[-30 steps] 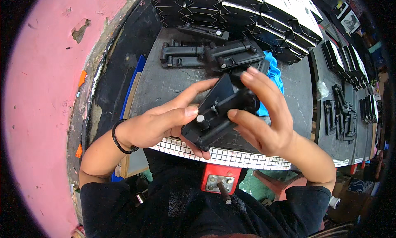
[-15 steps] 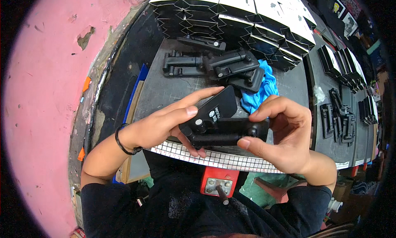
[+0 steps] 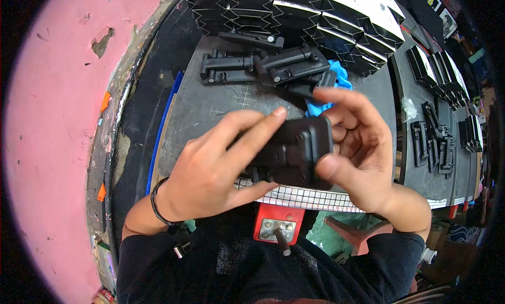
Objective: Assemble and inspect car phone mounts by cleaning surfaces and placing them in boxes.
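Note:
A black folding phone stand (image 3: 297, 151) is held over the table's front edge, its flat plate turned toward me and slightly blurred. My left hand (image 3: 208, 159) grips its left side, fingers over the top and thumb underneath. At its right edge my right hand (image 3: 365, 151) curls, the thumb on the near face and the fingers partly hidden behind. Beyond the hands lies a pile of similar black stands (image 3: 294, 67), partly on a crumpled blue cloth (image 3: 341, 72).
Stacked black-and-white boxes (image 3: 300, 20) line the table's back. On the right, a second table (image 3: 418, 180) carries more black stands (image 3: 434, 138) and boxes (image 3: 434, 75). A red clamp-like fixture (image 3: 278, 222) sits below the front edge, and a pink wall (image 3: 58, 146) rises at left.
The stand has been folded together and turned, so its printed plate no longer shows. My left hand has moved over its top, and my right hand has shifted to the right edge.

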The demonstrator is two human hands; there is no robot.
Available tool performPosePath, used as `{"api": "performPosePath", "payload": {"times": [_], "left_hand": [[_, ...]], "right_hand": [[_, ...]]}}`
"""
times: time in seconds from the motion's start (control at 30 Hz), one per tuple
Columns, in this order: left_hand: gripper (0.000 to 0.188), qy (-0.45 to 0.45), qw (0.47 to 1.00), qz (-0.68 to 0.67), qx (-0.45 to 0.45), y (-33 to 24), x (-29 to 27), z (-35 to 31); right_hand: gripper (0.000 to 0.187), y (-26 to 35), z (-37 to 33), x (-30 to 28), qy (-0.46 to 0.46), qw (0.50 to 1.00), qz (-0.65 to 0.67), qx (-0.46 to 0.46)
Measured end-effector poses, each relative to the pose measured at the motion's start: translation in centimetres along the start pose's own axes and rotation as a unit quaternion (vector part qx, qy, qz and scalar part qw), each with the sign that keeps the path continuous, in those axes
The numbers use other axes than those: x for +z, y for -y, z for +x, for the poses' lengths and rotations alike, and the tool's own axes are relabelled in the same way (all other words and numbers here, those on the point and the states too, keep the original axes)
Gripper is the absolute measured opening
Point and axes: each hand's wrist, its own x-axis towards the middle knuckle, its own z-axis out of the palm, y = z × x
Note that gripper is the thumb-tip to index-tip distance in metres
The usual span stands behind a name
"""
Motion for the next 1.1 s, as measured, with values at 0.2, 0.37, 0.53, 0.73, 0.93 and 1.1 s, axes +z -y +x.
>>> {"api": "performPosePath", "payload": {"times": [0.2,0.37,0.53,0.73,0.93,1.1], "left_hand": [[0.104,0.014,0.969,-0.208,-0.13,2.4,0.0,-1.5],[0.097,0.075,0.984,-0.144,-0.071,3.5,-1.1,-1.5],[0.081,0.021,0.994,-0.106,0.0,5.4,-1.3,-1.0],[0.072,-0.006,0.964,-0.259,-0.049,6.0,-0.4,-1.4],[0.073,-0.038,0.926,-0.347,-0.142,5.8,-0.4,-2.4],[0.074,-0.007,0.965,-0.257,-0.055,5.5,-1.0,-0.7]], "right_hand": [[0.069,-2.7,2.2,-2.0,0.144,0.857,-0.427,-0.25],[0.07,-4.0,1.5,-1.6,0.166,0.833,-0.481,-0.219],[0.072,-3.8,2.2,-1.0,0.141,0.872,-0.429,-0.19],[0.069,-4.4,2.0,-1.2,0.124,0.893,-0.406,-0.151],[0.067,-4.4,2.2,-1.3,0.125,0.888,-0.419,-0.14],[0.067,-4.7,2.1,-1.4,0.119,0.887,-0.422,-0.145]]}}
